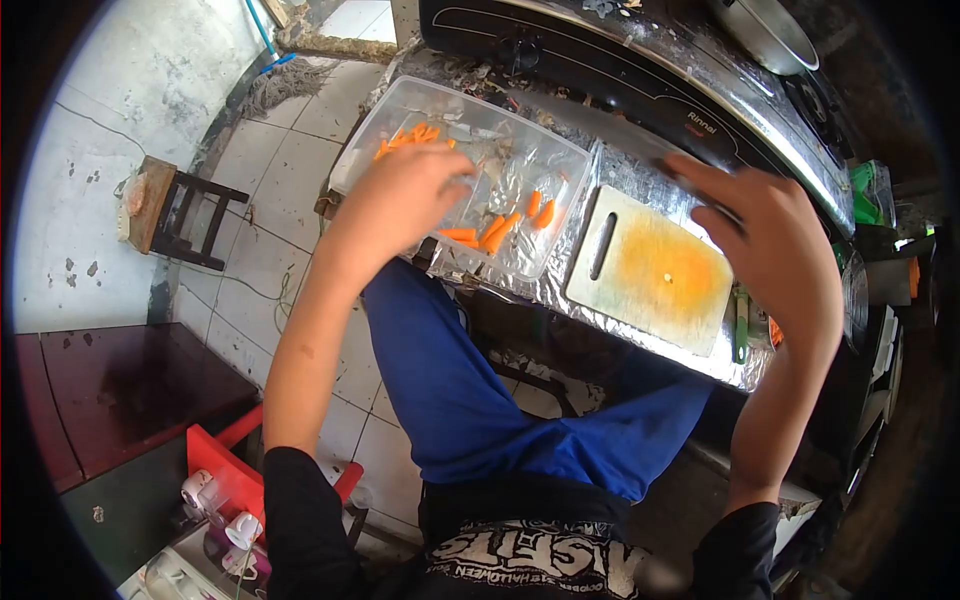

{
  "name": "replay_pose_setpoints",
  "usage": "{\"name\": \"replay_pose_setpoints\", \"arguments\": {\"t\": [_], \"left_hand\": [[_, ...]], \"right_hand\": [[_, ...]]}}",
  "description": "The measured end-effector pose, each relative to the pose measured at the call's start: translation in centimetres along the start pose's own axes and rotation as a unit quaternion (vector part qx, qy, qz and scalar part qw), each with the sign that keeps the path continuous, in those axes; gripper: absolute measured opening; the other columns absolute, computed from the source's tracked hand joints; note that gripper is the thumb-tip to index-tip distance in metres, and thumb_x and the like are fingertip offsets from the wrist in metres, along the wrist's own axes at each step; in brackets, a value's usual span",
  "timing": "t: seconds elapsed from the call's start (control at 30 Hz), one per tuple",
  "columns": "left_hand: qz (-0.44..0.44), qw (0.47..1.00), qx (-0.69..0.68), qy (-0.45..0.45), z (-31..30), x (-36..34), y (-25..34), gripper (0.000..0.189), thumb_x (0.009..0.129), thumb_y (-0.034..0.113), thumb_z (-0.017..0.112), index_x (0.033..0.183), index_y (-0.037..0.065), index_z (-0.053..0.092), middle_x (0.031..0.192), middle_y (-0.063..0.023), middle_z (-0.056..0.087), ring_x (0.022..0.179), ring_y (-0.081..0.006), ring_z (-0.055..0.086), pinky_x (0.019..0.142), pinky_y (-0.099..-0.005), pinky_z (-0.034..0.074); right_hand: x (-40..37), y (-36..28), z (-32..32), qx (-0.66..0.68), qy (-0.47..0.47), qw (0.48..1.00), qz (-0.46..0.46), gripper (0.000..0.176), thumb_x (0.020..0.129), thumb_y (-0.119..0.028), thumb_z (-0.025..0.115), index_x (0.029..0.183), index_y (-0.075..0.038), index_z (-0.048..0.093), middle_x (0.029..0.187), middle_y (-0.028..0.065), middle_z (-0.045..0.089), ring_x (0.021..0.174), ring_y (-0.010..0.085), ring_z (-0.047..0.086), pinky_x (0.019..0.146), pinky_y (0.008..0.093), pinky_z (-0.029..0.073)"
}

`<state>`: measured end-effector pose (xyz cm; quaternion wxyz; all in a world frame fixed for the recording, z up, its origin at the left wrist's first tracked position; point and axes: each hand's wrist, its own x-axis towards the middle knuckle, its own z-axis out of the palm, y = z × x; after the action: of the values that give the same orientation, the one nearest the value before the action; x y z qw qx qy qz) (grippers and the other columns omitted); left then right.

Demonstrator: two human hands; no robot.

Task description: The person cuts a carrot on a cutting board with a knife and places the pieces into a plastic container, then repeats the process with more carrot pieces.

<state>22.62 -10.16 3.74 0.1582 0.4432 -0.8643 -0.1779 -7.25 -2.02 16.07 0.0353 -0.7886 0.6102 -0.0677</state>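
Observation:
My left hand (410,190) hovers over a clear plastic container (560,160), its fingers loosely curled and apart with nothing visible in them. Carrot sticks (415,135) lie in the far left of the container, and more carrot pieces (495,232) lie near its front right. My right hand (765,225) is raised above the right side of the cutting board (600,290), closed around a knife. The knife's wide blade (605,128) points left and is blurred by motion. Orange stains and a small pale bit mark the white board.
A green-handled tool (741,325) lies right of the board on the foil-covered counter. Behind stands a black stove (640,75) with a metal pan (768,35). A wooden stool (185,215) and a mop (285,85) are on the left.

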Motion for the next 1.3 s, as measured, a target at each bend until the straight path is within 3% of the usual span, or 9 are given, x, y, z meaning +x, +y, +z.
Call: {"name": "replay_pose_setpoints", "arguments": {"t": [0.2,0.3,0.43,0.6,0.7,0.9,1.03,1.1,1.3], "left_hand": [[0.011,0.977,0.032,-0.210,2.7,2.9,2.4,0.042,0.074,0.011,0.081,0.115,0.008,0.070,0.113,-0.0099,0.067,0.109,-0.0304,0.064,0.092,-0.0424,0.052],[0.001,0.963,0.070,-0.260,2.9,3.8,2.7,0.050,0.072,0.010,0.083,0.119,0.010,0.067,0.109,-0.0081,0.064,0.106,-0.0310,0.064,0.090,-0.0434,0.052],[0.040,0.964,0.052,-0.259,3.1,4.3,3.0,0.054,0.070,0.012,0.085,0.121,0.010,0.065,0.110,-0.0076,0.060,0.104,-0.0311,0.064,0.088,-0.0437,0.051],[0.083,0.965,0.032,-0.249,3.7,4.6,2.3,0.046,0.076,0.014,0.081,0.119,0.011,0.066,0.115,-0.0078,0.060,0.105,-0.0308,0.064,0.089,-0.0418,0.051],[0.079,0.971,0.005,-0.228,3.9,4.8,2.3,0.033,0.080,0.013,0.074,0.113,0.008,0.069,0.110,-0.0083,0.064,0.100,-0.0325,0.065,0.087,-0.0408,0.053],[0.040,0.976,-0.098,-0.191,2.4,5.3,1.7,0.021,0.083,0.016,0.072,0.101,0.005,0.072,0.093,-0.0090,0.072,0.078,-0.0257,0.067,0.069,-0.0361,0.052],[0.085,0.987,-0.133,0.009,-0.2,4.1,6.6,0.023,0.082,0.008,0.074,0.105,0.005,0.073,0.098,-0.0075,0.072,0.074,-0.0192,0.066,0.063,-0.0283,0.050],[0.165,0.962,-0.204,0.076,2.6,4.0,10.9,0.026,0.080,0.005,0.076,0.106,0.004,0.073,0.100,-0.0078,0.072,0.077,-0.0186,0.067,0.065,-0.0276,0.051],[0.249,0.946,-0.208,-0.005,15.8,5.6,17.8,0.017,0.082,0.007,0.074,0.098,0.003,0.072,0.089,-0.0095,0.066,0.083,-0.0283,0.065,0.076,-0.0372,0.055]], "right_hand": [[-6.9,5.0,1.3,0.061,0.030,0.992,0.107,0.045,0.086,-0.005,0.068,0.130,-0.014,0.069,0.078,0.0178,0.066,0.066,0.0336,0.057,0.075,0.0403,0.049],[-9.5,6.8,2.4,0.051,0.051,0.994,0.077,0.043,0.087,-0.003,0.067,0.130,-0.009,0.068,0.086,0.0174,0.070,0.062,0.0304,0.054,0.105,0.0429,0.041],[-11.4,8.1,2.8,0.089,0.056,0.989,0.101,0.040,0.088,-0.003,0.067,0.128,-0.007,0.068,0.083,0.0170,0.070,0.063,0.0296,0.057,0.112,0.0461,0.035],[-13.4,8.6,3.5,0.178,0.057,0.964,0.190,0.043,0.087,0.003,0.067,0.129,-0.005,0.068,0.076,0.0118,0.068,0.058,0.0141,0.056,0.083,0.0308,0.052],[-14.6,9.8,4.5,0.182,0.091,0.967,0.151,0.046,0.087,0.005,0.066,0.131,-0.006,0.068,0.074,0.0078,0.067,0.060,0.0084,0.054,0.066,0.0248,0.050],[-16.6,10.6,4.8,0.214,0.066,0.943,0.247,0.046,0.088,0.005,0.065,0.133,-0.008,0.067,0.078,0.0053,0.066,0.062,0.0068,0.056,0.061,0.0256,0.048],[-18.0,9.7,5.9,0.293,0.075,0.890,0.340,0.050,0.091,0.005,0.062,0.138,-0.009,0.063,0.076,0.0027,0.062,0.060,0.0055,0.053,0.056,0.0241,0.045],[-18.7,8.8,8.8,0.357,0.113,0.852,0.366,0.054,0.094,0.004,0.058,0.146,-0.011,0.056,0.073,0.0003,0.059,0.058,0.0057,0.051,0.054,0.0234,0.043],[-18.7,5.1,12.7,0.477,0.123,0.762,0.420,0.051,0.102,-0.001,0.049,0.153,-0.007,0.045,0.075,0.0025,0.060,0.056,0.0055,0.052,0.051,0.0236,0.045]]}}
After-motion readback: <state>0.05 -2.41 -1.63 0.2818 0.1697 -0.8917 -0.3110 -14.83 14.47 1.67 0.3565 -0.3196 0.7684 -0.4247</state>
